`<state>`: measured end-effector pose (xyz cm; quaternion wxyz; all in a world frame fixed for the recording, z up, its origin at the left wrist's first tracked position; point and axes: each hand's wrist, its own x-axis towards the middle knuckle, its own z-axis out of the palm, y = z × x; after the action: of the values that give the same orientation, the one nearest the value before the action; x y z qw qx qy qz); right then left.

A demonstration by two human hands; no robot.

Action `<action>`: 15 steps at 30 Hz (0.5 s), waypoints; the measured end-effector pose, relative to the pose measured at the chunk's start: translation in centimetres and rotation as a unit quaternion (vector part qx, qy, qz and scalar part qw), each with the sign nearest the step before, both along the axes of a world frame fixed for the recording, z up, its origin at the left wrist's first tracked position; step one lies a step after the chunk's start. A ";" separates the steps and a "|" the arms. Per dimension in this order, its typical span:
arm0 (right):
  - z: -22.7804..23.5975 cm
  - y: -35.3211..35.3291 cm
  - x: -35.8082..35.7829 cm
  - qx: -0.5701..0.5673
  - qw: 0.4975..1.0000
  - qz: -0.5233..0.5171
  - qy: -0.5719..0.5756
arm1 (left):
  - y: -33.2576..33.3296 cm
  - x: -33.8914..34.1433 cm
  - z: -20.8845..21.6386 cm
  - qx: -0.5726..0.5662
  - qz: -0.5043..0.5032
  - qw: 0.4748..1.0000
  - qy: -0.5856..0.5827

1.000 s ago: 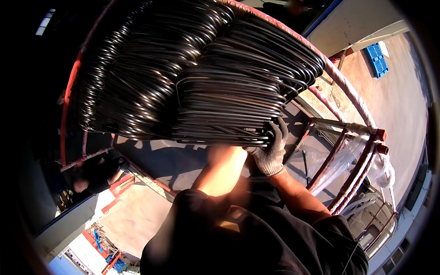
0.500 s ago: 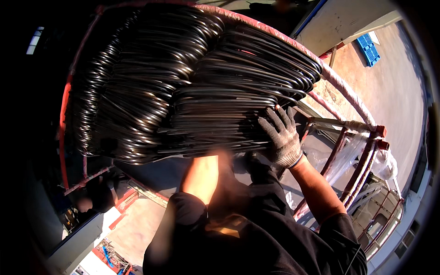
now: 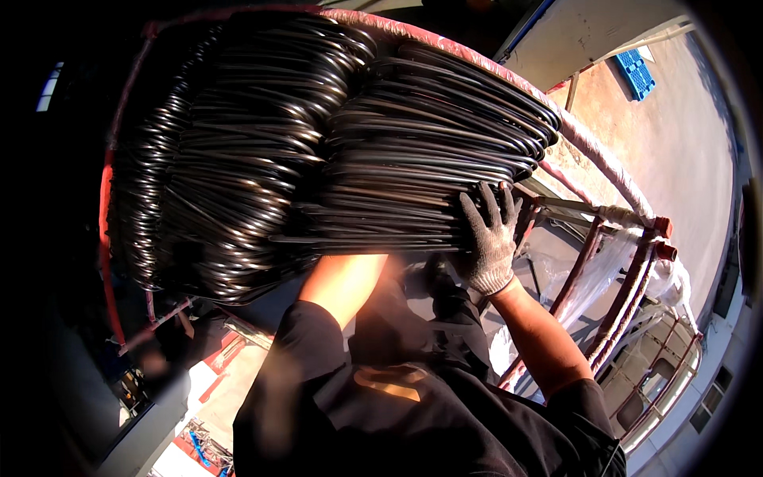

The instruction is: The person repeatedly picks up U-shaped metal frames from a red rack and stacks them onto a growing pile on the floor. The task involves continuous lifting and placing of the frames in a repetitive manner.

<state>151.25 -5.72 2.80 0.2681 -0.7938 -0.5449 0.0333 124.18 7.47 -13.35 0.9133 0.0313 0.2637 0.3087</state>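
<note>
Several black bent metal rods [image 3: 397,191] with rounded, looped ends are stacked in rows in front of me. My right hand [image 3: 489,242], in a grey knit glove, lies against the right ends of the nearest rods. Its fingers are stretched out and spread, with a fingertip bare or showing through the glove. My left forearm [image 3: 342,282] reaches beneath the near edge of the same stack. The left hand itself is hidden by the rods, so its grip does not show.
A red rack frame [image 3: 105,215] surrounds the rods, its far rail [image 3: 469,54] wrapped in plastic. Rack bars [image 3: 632,294] with loose clear film stand at right. A blue pallet [image 3: 633,75] lies on the far floor. Another person [image 3: 191,334] is at the lower left, in shadow.
My right hand has shifted slightly right along the rod ends, fingers still spread. My left forearm has moved a little left and up. The nearest rods now lie more evenly together.
</note>
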 end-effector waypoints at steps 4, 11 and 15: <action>-0.5 1.1 -1.5 0.011 1.000 0.011 0.009 | -0.8 -0.5 0.8 0.007 -0.025 1.000 0.007; 0.7 0.6 -1.2 -0.003 1.000 0.022 0.020 | -5.3 -4.0 2.3 0.003 -0.082 0.997 -0.007; -0.2 0.0 -0.7 0.012 1.000 0.013 0.008 | -7.3 -2.0 13.6 0.023 -0.039 0.998 0.037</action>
<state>150.55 -5.68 2.59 0.2814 -0.7832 -0.5533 0.0367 122.16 0.17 0.24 0.9133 0.0746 0.2889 0.2771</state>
